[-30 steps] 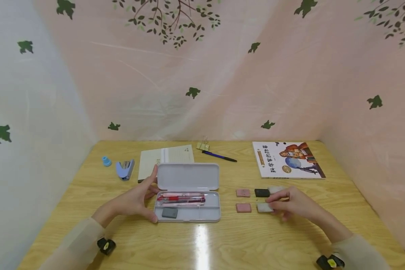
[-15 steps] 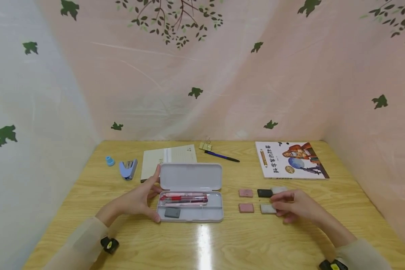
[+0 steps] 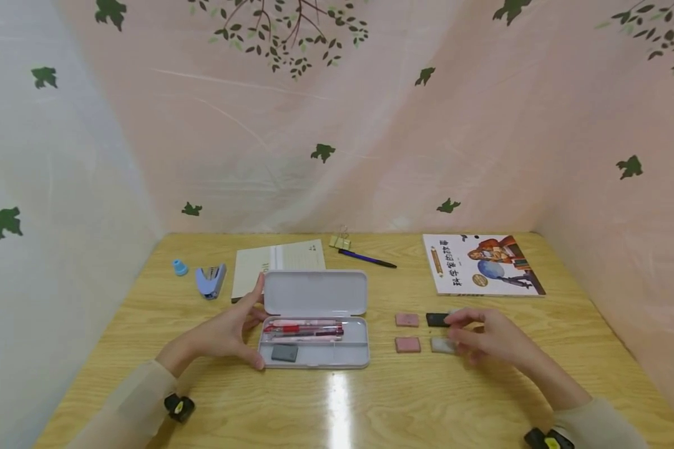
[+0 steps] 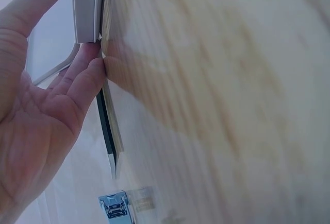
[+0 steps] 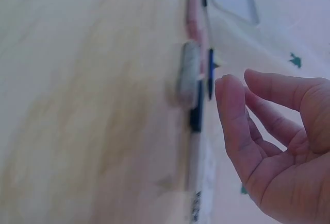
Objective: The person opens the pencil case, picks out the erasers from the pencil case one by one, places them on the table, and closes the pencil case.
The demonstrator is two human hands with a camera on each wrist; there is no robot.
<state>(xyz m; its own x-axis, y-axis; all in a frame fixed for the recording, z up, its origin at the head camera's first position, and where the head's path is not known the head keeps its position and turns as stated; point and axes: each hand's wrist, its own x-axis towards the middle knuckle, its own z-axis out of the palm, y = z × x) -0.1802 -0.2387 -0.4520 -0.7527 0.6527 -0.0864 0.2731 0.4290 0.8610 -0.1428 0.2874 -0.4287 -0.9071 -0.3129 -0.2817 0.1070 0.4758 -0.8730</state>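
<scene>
The left hand (image 3: pixel 224 333) braced the open pencil case (image 3: pixel 313 343) from its left end, fingers straight, thumb at the near corner and fingertips against the raised lid (image 3: pixel 314 292); it pressed rather than grasped. The right hand (image 3: pixel 485 337) hung over the erasers to the right of the case, its grip released, fingers loosely curved and holding nothing, as the right wrist view showed. Under its fingertips lay the white eraser (image 3: pixel 441 345), with a black eraser (image 3: pixel 437 320) just beyond it and two pink erasers (image 3: pixel 407 332) to their left.

The erasers sat close together, so I judged a careless pinch could nudge the black one or drag the near pink one across the counter (image 3: pixel 337 405). The counter looked glossy, and a small eraser might slide instead of lifting. If the left hand leaned harder on the lid, the light case could tip or skid to the right, spilling the red pens (image 3: pixel 303 329) and the grey eraser (image 3: pixel 284 353) inside.
</scene>
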